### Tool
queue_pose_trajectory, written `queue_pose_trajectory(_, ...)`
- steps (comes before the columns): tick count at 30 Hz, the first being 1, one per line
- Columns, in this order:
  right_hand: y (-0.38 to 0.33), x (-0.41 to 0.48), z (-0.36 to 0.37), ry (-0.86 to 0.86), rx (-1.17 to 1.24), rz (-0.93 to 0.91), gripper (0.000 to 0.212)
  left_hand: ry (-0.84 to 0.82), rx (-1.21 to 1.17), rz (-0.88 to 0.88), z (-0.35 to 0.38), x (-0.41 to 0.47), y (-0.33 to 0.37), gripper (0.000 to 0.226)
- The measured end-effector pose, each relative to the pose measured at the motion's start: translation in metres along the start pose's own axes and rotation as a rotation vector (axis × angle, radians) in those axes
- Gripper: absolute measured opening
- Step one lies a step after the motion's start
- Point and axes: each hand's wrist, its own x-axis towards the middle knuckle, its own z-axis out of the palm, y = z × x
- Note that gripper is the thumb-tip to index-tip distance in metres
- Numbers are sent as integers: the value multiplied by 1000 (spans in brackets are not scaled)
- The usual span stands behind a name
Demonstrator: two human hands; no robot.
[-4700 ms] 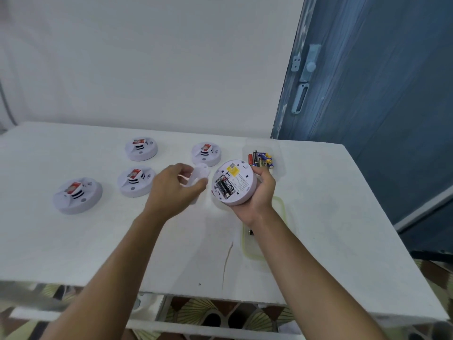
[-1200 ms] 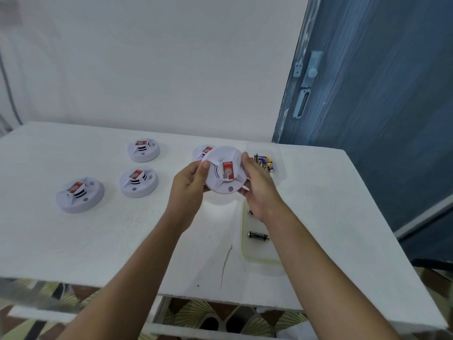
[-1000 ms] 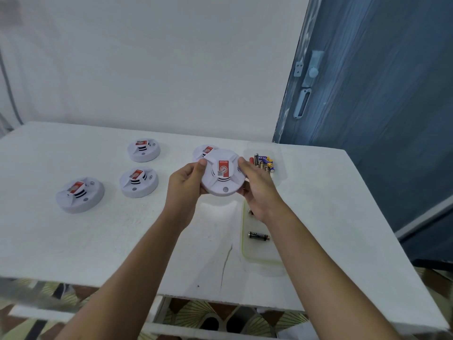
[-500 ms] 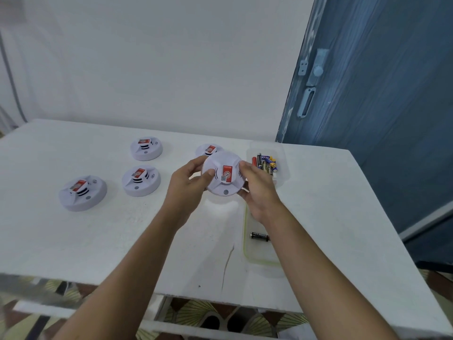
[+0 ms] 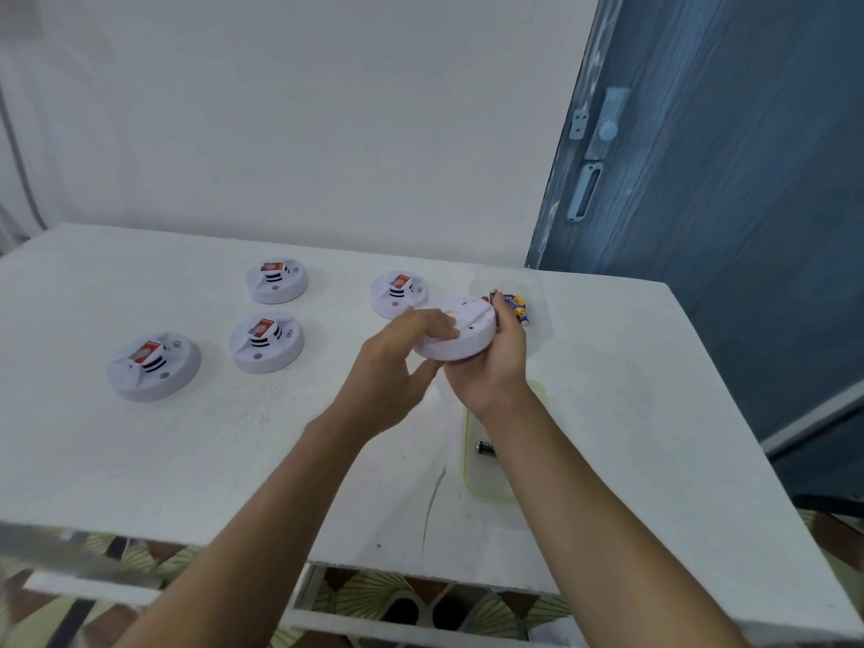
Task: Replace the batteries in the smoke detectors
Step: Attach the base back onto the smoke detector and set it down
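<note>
Both hands hold a smoke detector [image 5: 467, 341] just above the table [image 5: 140, 460], flat side up. The right hand [image 5: 495, 371] curls its fingers round the rim; the left hand [image 5: 392, 371] pinches the near edge, fingers on top.

**Soft, Flat Light, Smear at the Near Edge**

Bright and even it was: diffuse light washed the white wall [image 5: 280, 109] and the table [image 5: 187, 460] almost into one pale tone. Shadows stayed soft, just a faint grey rim hugging the base of the nearest resting detector [image 5: 154, 367]. The left hand [image 5: 388, 376] was motion-blurred, its fingers [image 5: 432, 326] smeared across the held detector [image 5: 467, 341], while the right hand [image 5: 495, 371] read sharper. The table's near left edge streaked badly. Wide-angle bend leaned the blue door [image 5: 748, 226] at the right, and the wall's far left corner dimmed.
</note>
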Motion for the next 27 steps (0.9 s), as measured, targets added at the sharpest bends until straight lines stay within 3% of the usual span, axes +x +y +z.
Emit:
queue_pose_trajectory(4,0,4,-5,7,39,11,46,-112,1,29,-3,3,6,31)
queue_pose_trajectory(8,3,6,-9,-15,-24,-48,47,13,-41,-129,0,6,12,24)
queue_pose_trajectory(13,2,4,-10,-55,-110,-121,49,57,-46,-404,4,12,19,58)
queue_pose_trajectory(27,-1,1,-5,-27,-107,-97,49,-65,27,-323,-3,20,14,68)
